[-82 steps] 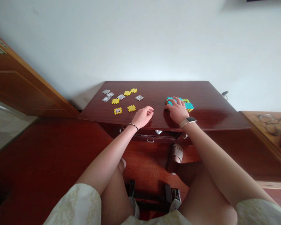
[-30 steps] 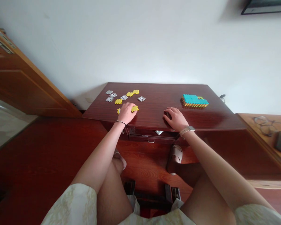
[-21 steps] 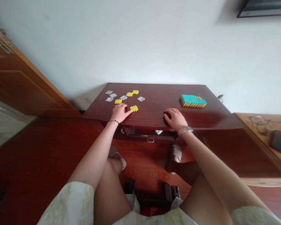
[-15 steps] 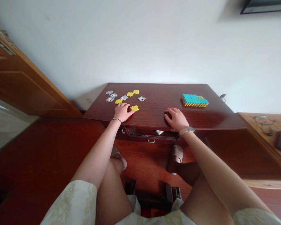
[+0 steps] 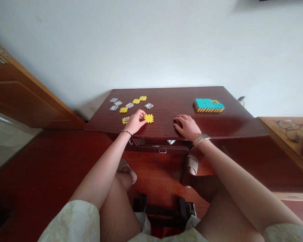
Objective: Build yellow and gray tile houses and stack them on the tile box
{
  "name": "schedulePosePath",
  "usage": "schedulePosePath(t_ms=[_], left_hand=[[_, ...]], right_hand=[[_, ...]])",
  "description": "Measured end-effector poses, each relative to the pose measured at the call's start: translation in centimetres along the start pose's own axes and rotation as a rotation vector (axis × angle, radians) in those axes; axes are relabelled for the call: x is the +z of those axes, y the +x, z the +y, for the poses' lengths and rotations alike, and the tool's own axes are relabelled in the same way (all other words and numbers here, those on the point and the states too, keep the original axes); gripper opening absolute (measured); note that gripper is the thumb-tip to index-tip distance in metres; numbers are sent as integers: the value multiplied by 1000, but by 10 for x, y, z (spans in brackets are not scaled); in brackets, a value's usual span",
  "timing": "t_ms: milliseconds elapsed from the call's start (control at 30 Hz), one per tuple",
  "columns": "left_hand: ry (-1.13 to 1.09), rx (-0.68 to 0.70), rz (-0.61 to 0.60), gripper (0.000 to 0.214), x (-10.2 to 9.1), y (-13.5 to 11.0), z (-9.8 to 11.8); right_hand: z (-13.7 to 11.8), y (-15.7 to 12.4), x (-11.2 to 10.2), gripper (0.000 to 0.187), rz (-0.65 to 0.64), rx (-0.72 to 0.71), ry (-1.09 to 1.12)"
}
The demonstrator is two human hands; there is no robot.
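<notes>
On the dark wooden table (image 5: 217,126), my left hand (image 5: 135,121) pinches a yellow toothed tile (image 5: 148,118) at its left edge. Another yellow tile with a grey middle (image 5: 125,120) lies just left of that hand. Further back sits a scatter of grey and yellow tiles (image 5: 128,104). My right hand (image 5: 187,125) rests palm down near the table's front edge, fingers curled and spread, holding nothing. A joined block of tiles with a cyan top (image 5: 208,105) lies to the back right, apart from both hands.
A drawer with a metal pull (image 5: 162,150) is under the table front. My sandalled feet (image 5: 190,168) stand on the red wooden floor. A wooden door (image 5: 22,97) is at the left. Glasses (image 5: 290,129) lie on a lighter side table at the right.
My right hand left the cyan block and came back to the table's front edge. My left hand reached to the loose tiles and has drawn one yellow tile a little rightward.
</notes>
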State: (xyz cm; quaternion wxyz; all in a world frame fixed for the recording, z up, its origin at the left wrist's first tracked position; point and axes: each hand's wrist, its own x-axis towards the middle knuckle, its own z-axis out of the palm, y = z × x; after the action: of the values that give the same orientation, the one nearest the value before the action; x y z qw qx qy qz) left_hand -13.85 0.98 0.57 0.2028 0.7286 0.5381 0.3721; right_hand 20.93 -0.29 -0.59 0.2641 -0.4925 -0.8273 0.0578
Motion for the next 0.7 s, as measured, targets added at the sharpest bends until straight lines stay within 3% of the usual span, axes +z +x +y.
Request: schedulePosePath(t_ms=[133,300,367,700], left_hand=[[-267,-2,-26,25,16,-2,22],[-410,1,-38,29,24,-6,51],[-453,21,-38,30,25,-9,61],[-570,40,-94,35,29,-19,85]], right_hand=[[-7,3,-5,32,16,46,197],[-34,6,-16,45,-27,193,855],[-44,6,-21,49,-52,225,1017],[-56,8,-23,52,-98,314,1233]])
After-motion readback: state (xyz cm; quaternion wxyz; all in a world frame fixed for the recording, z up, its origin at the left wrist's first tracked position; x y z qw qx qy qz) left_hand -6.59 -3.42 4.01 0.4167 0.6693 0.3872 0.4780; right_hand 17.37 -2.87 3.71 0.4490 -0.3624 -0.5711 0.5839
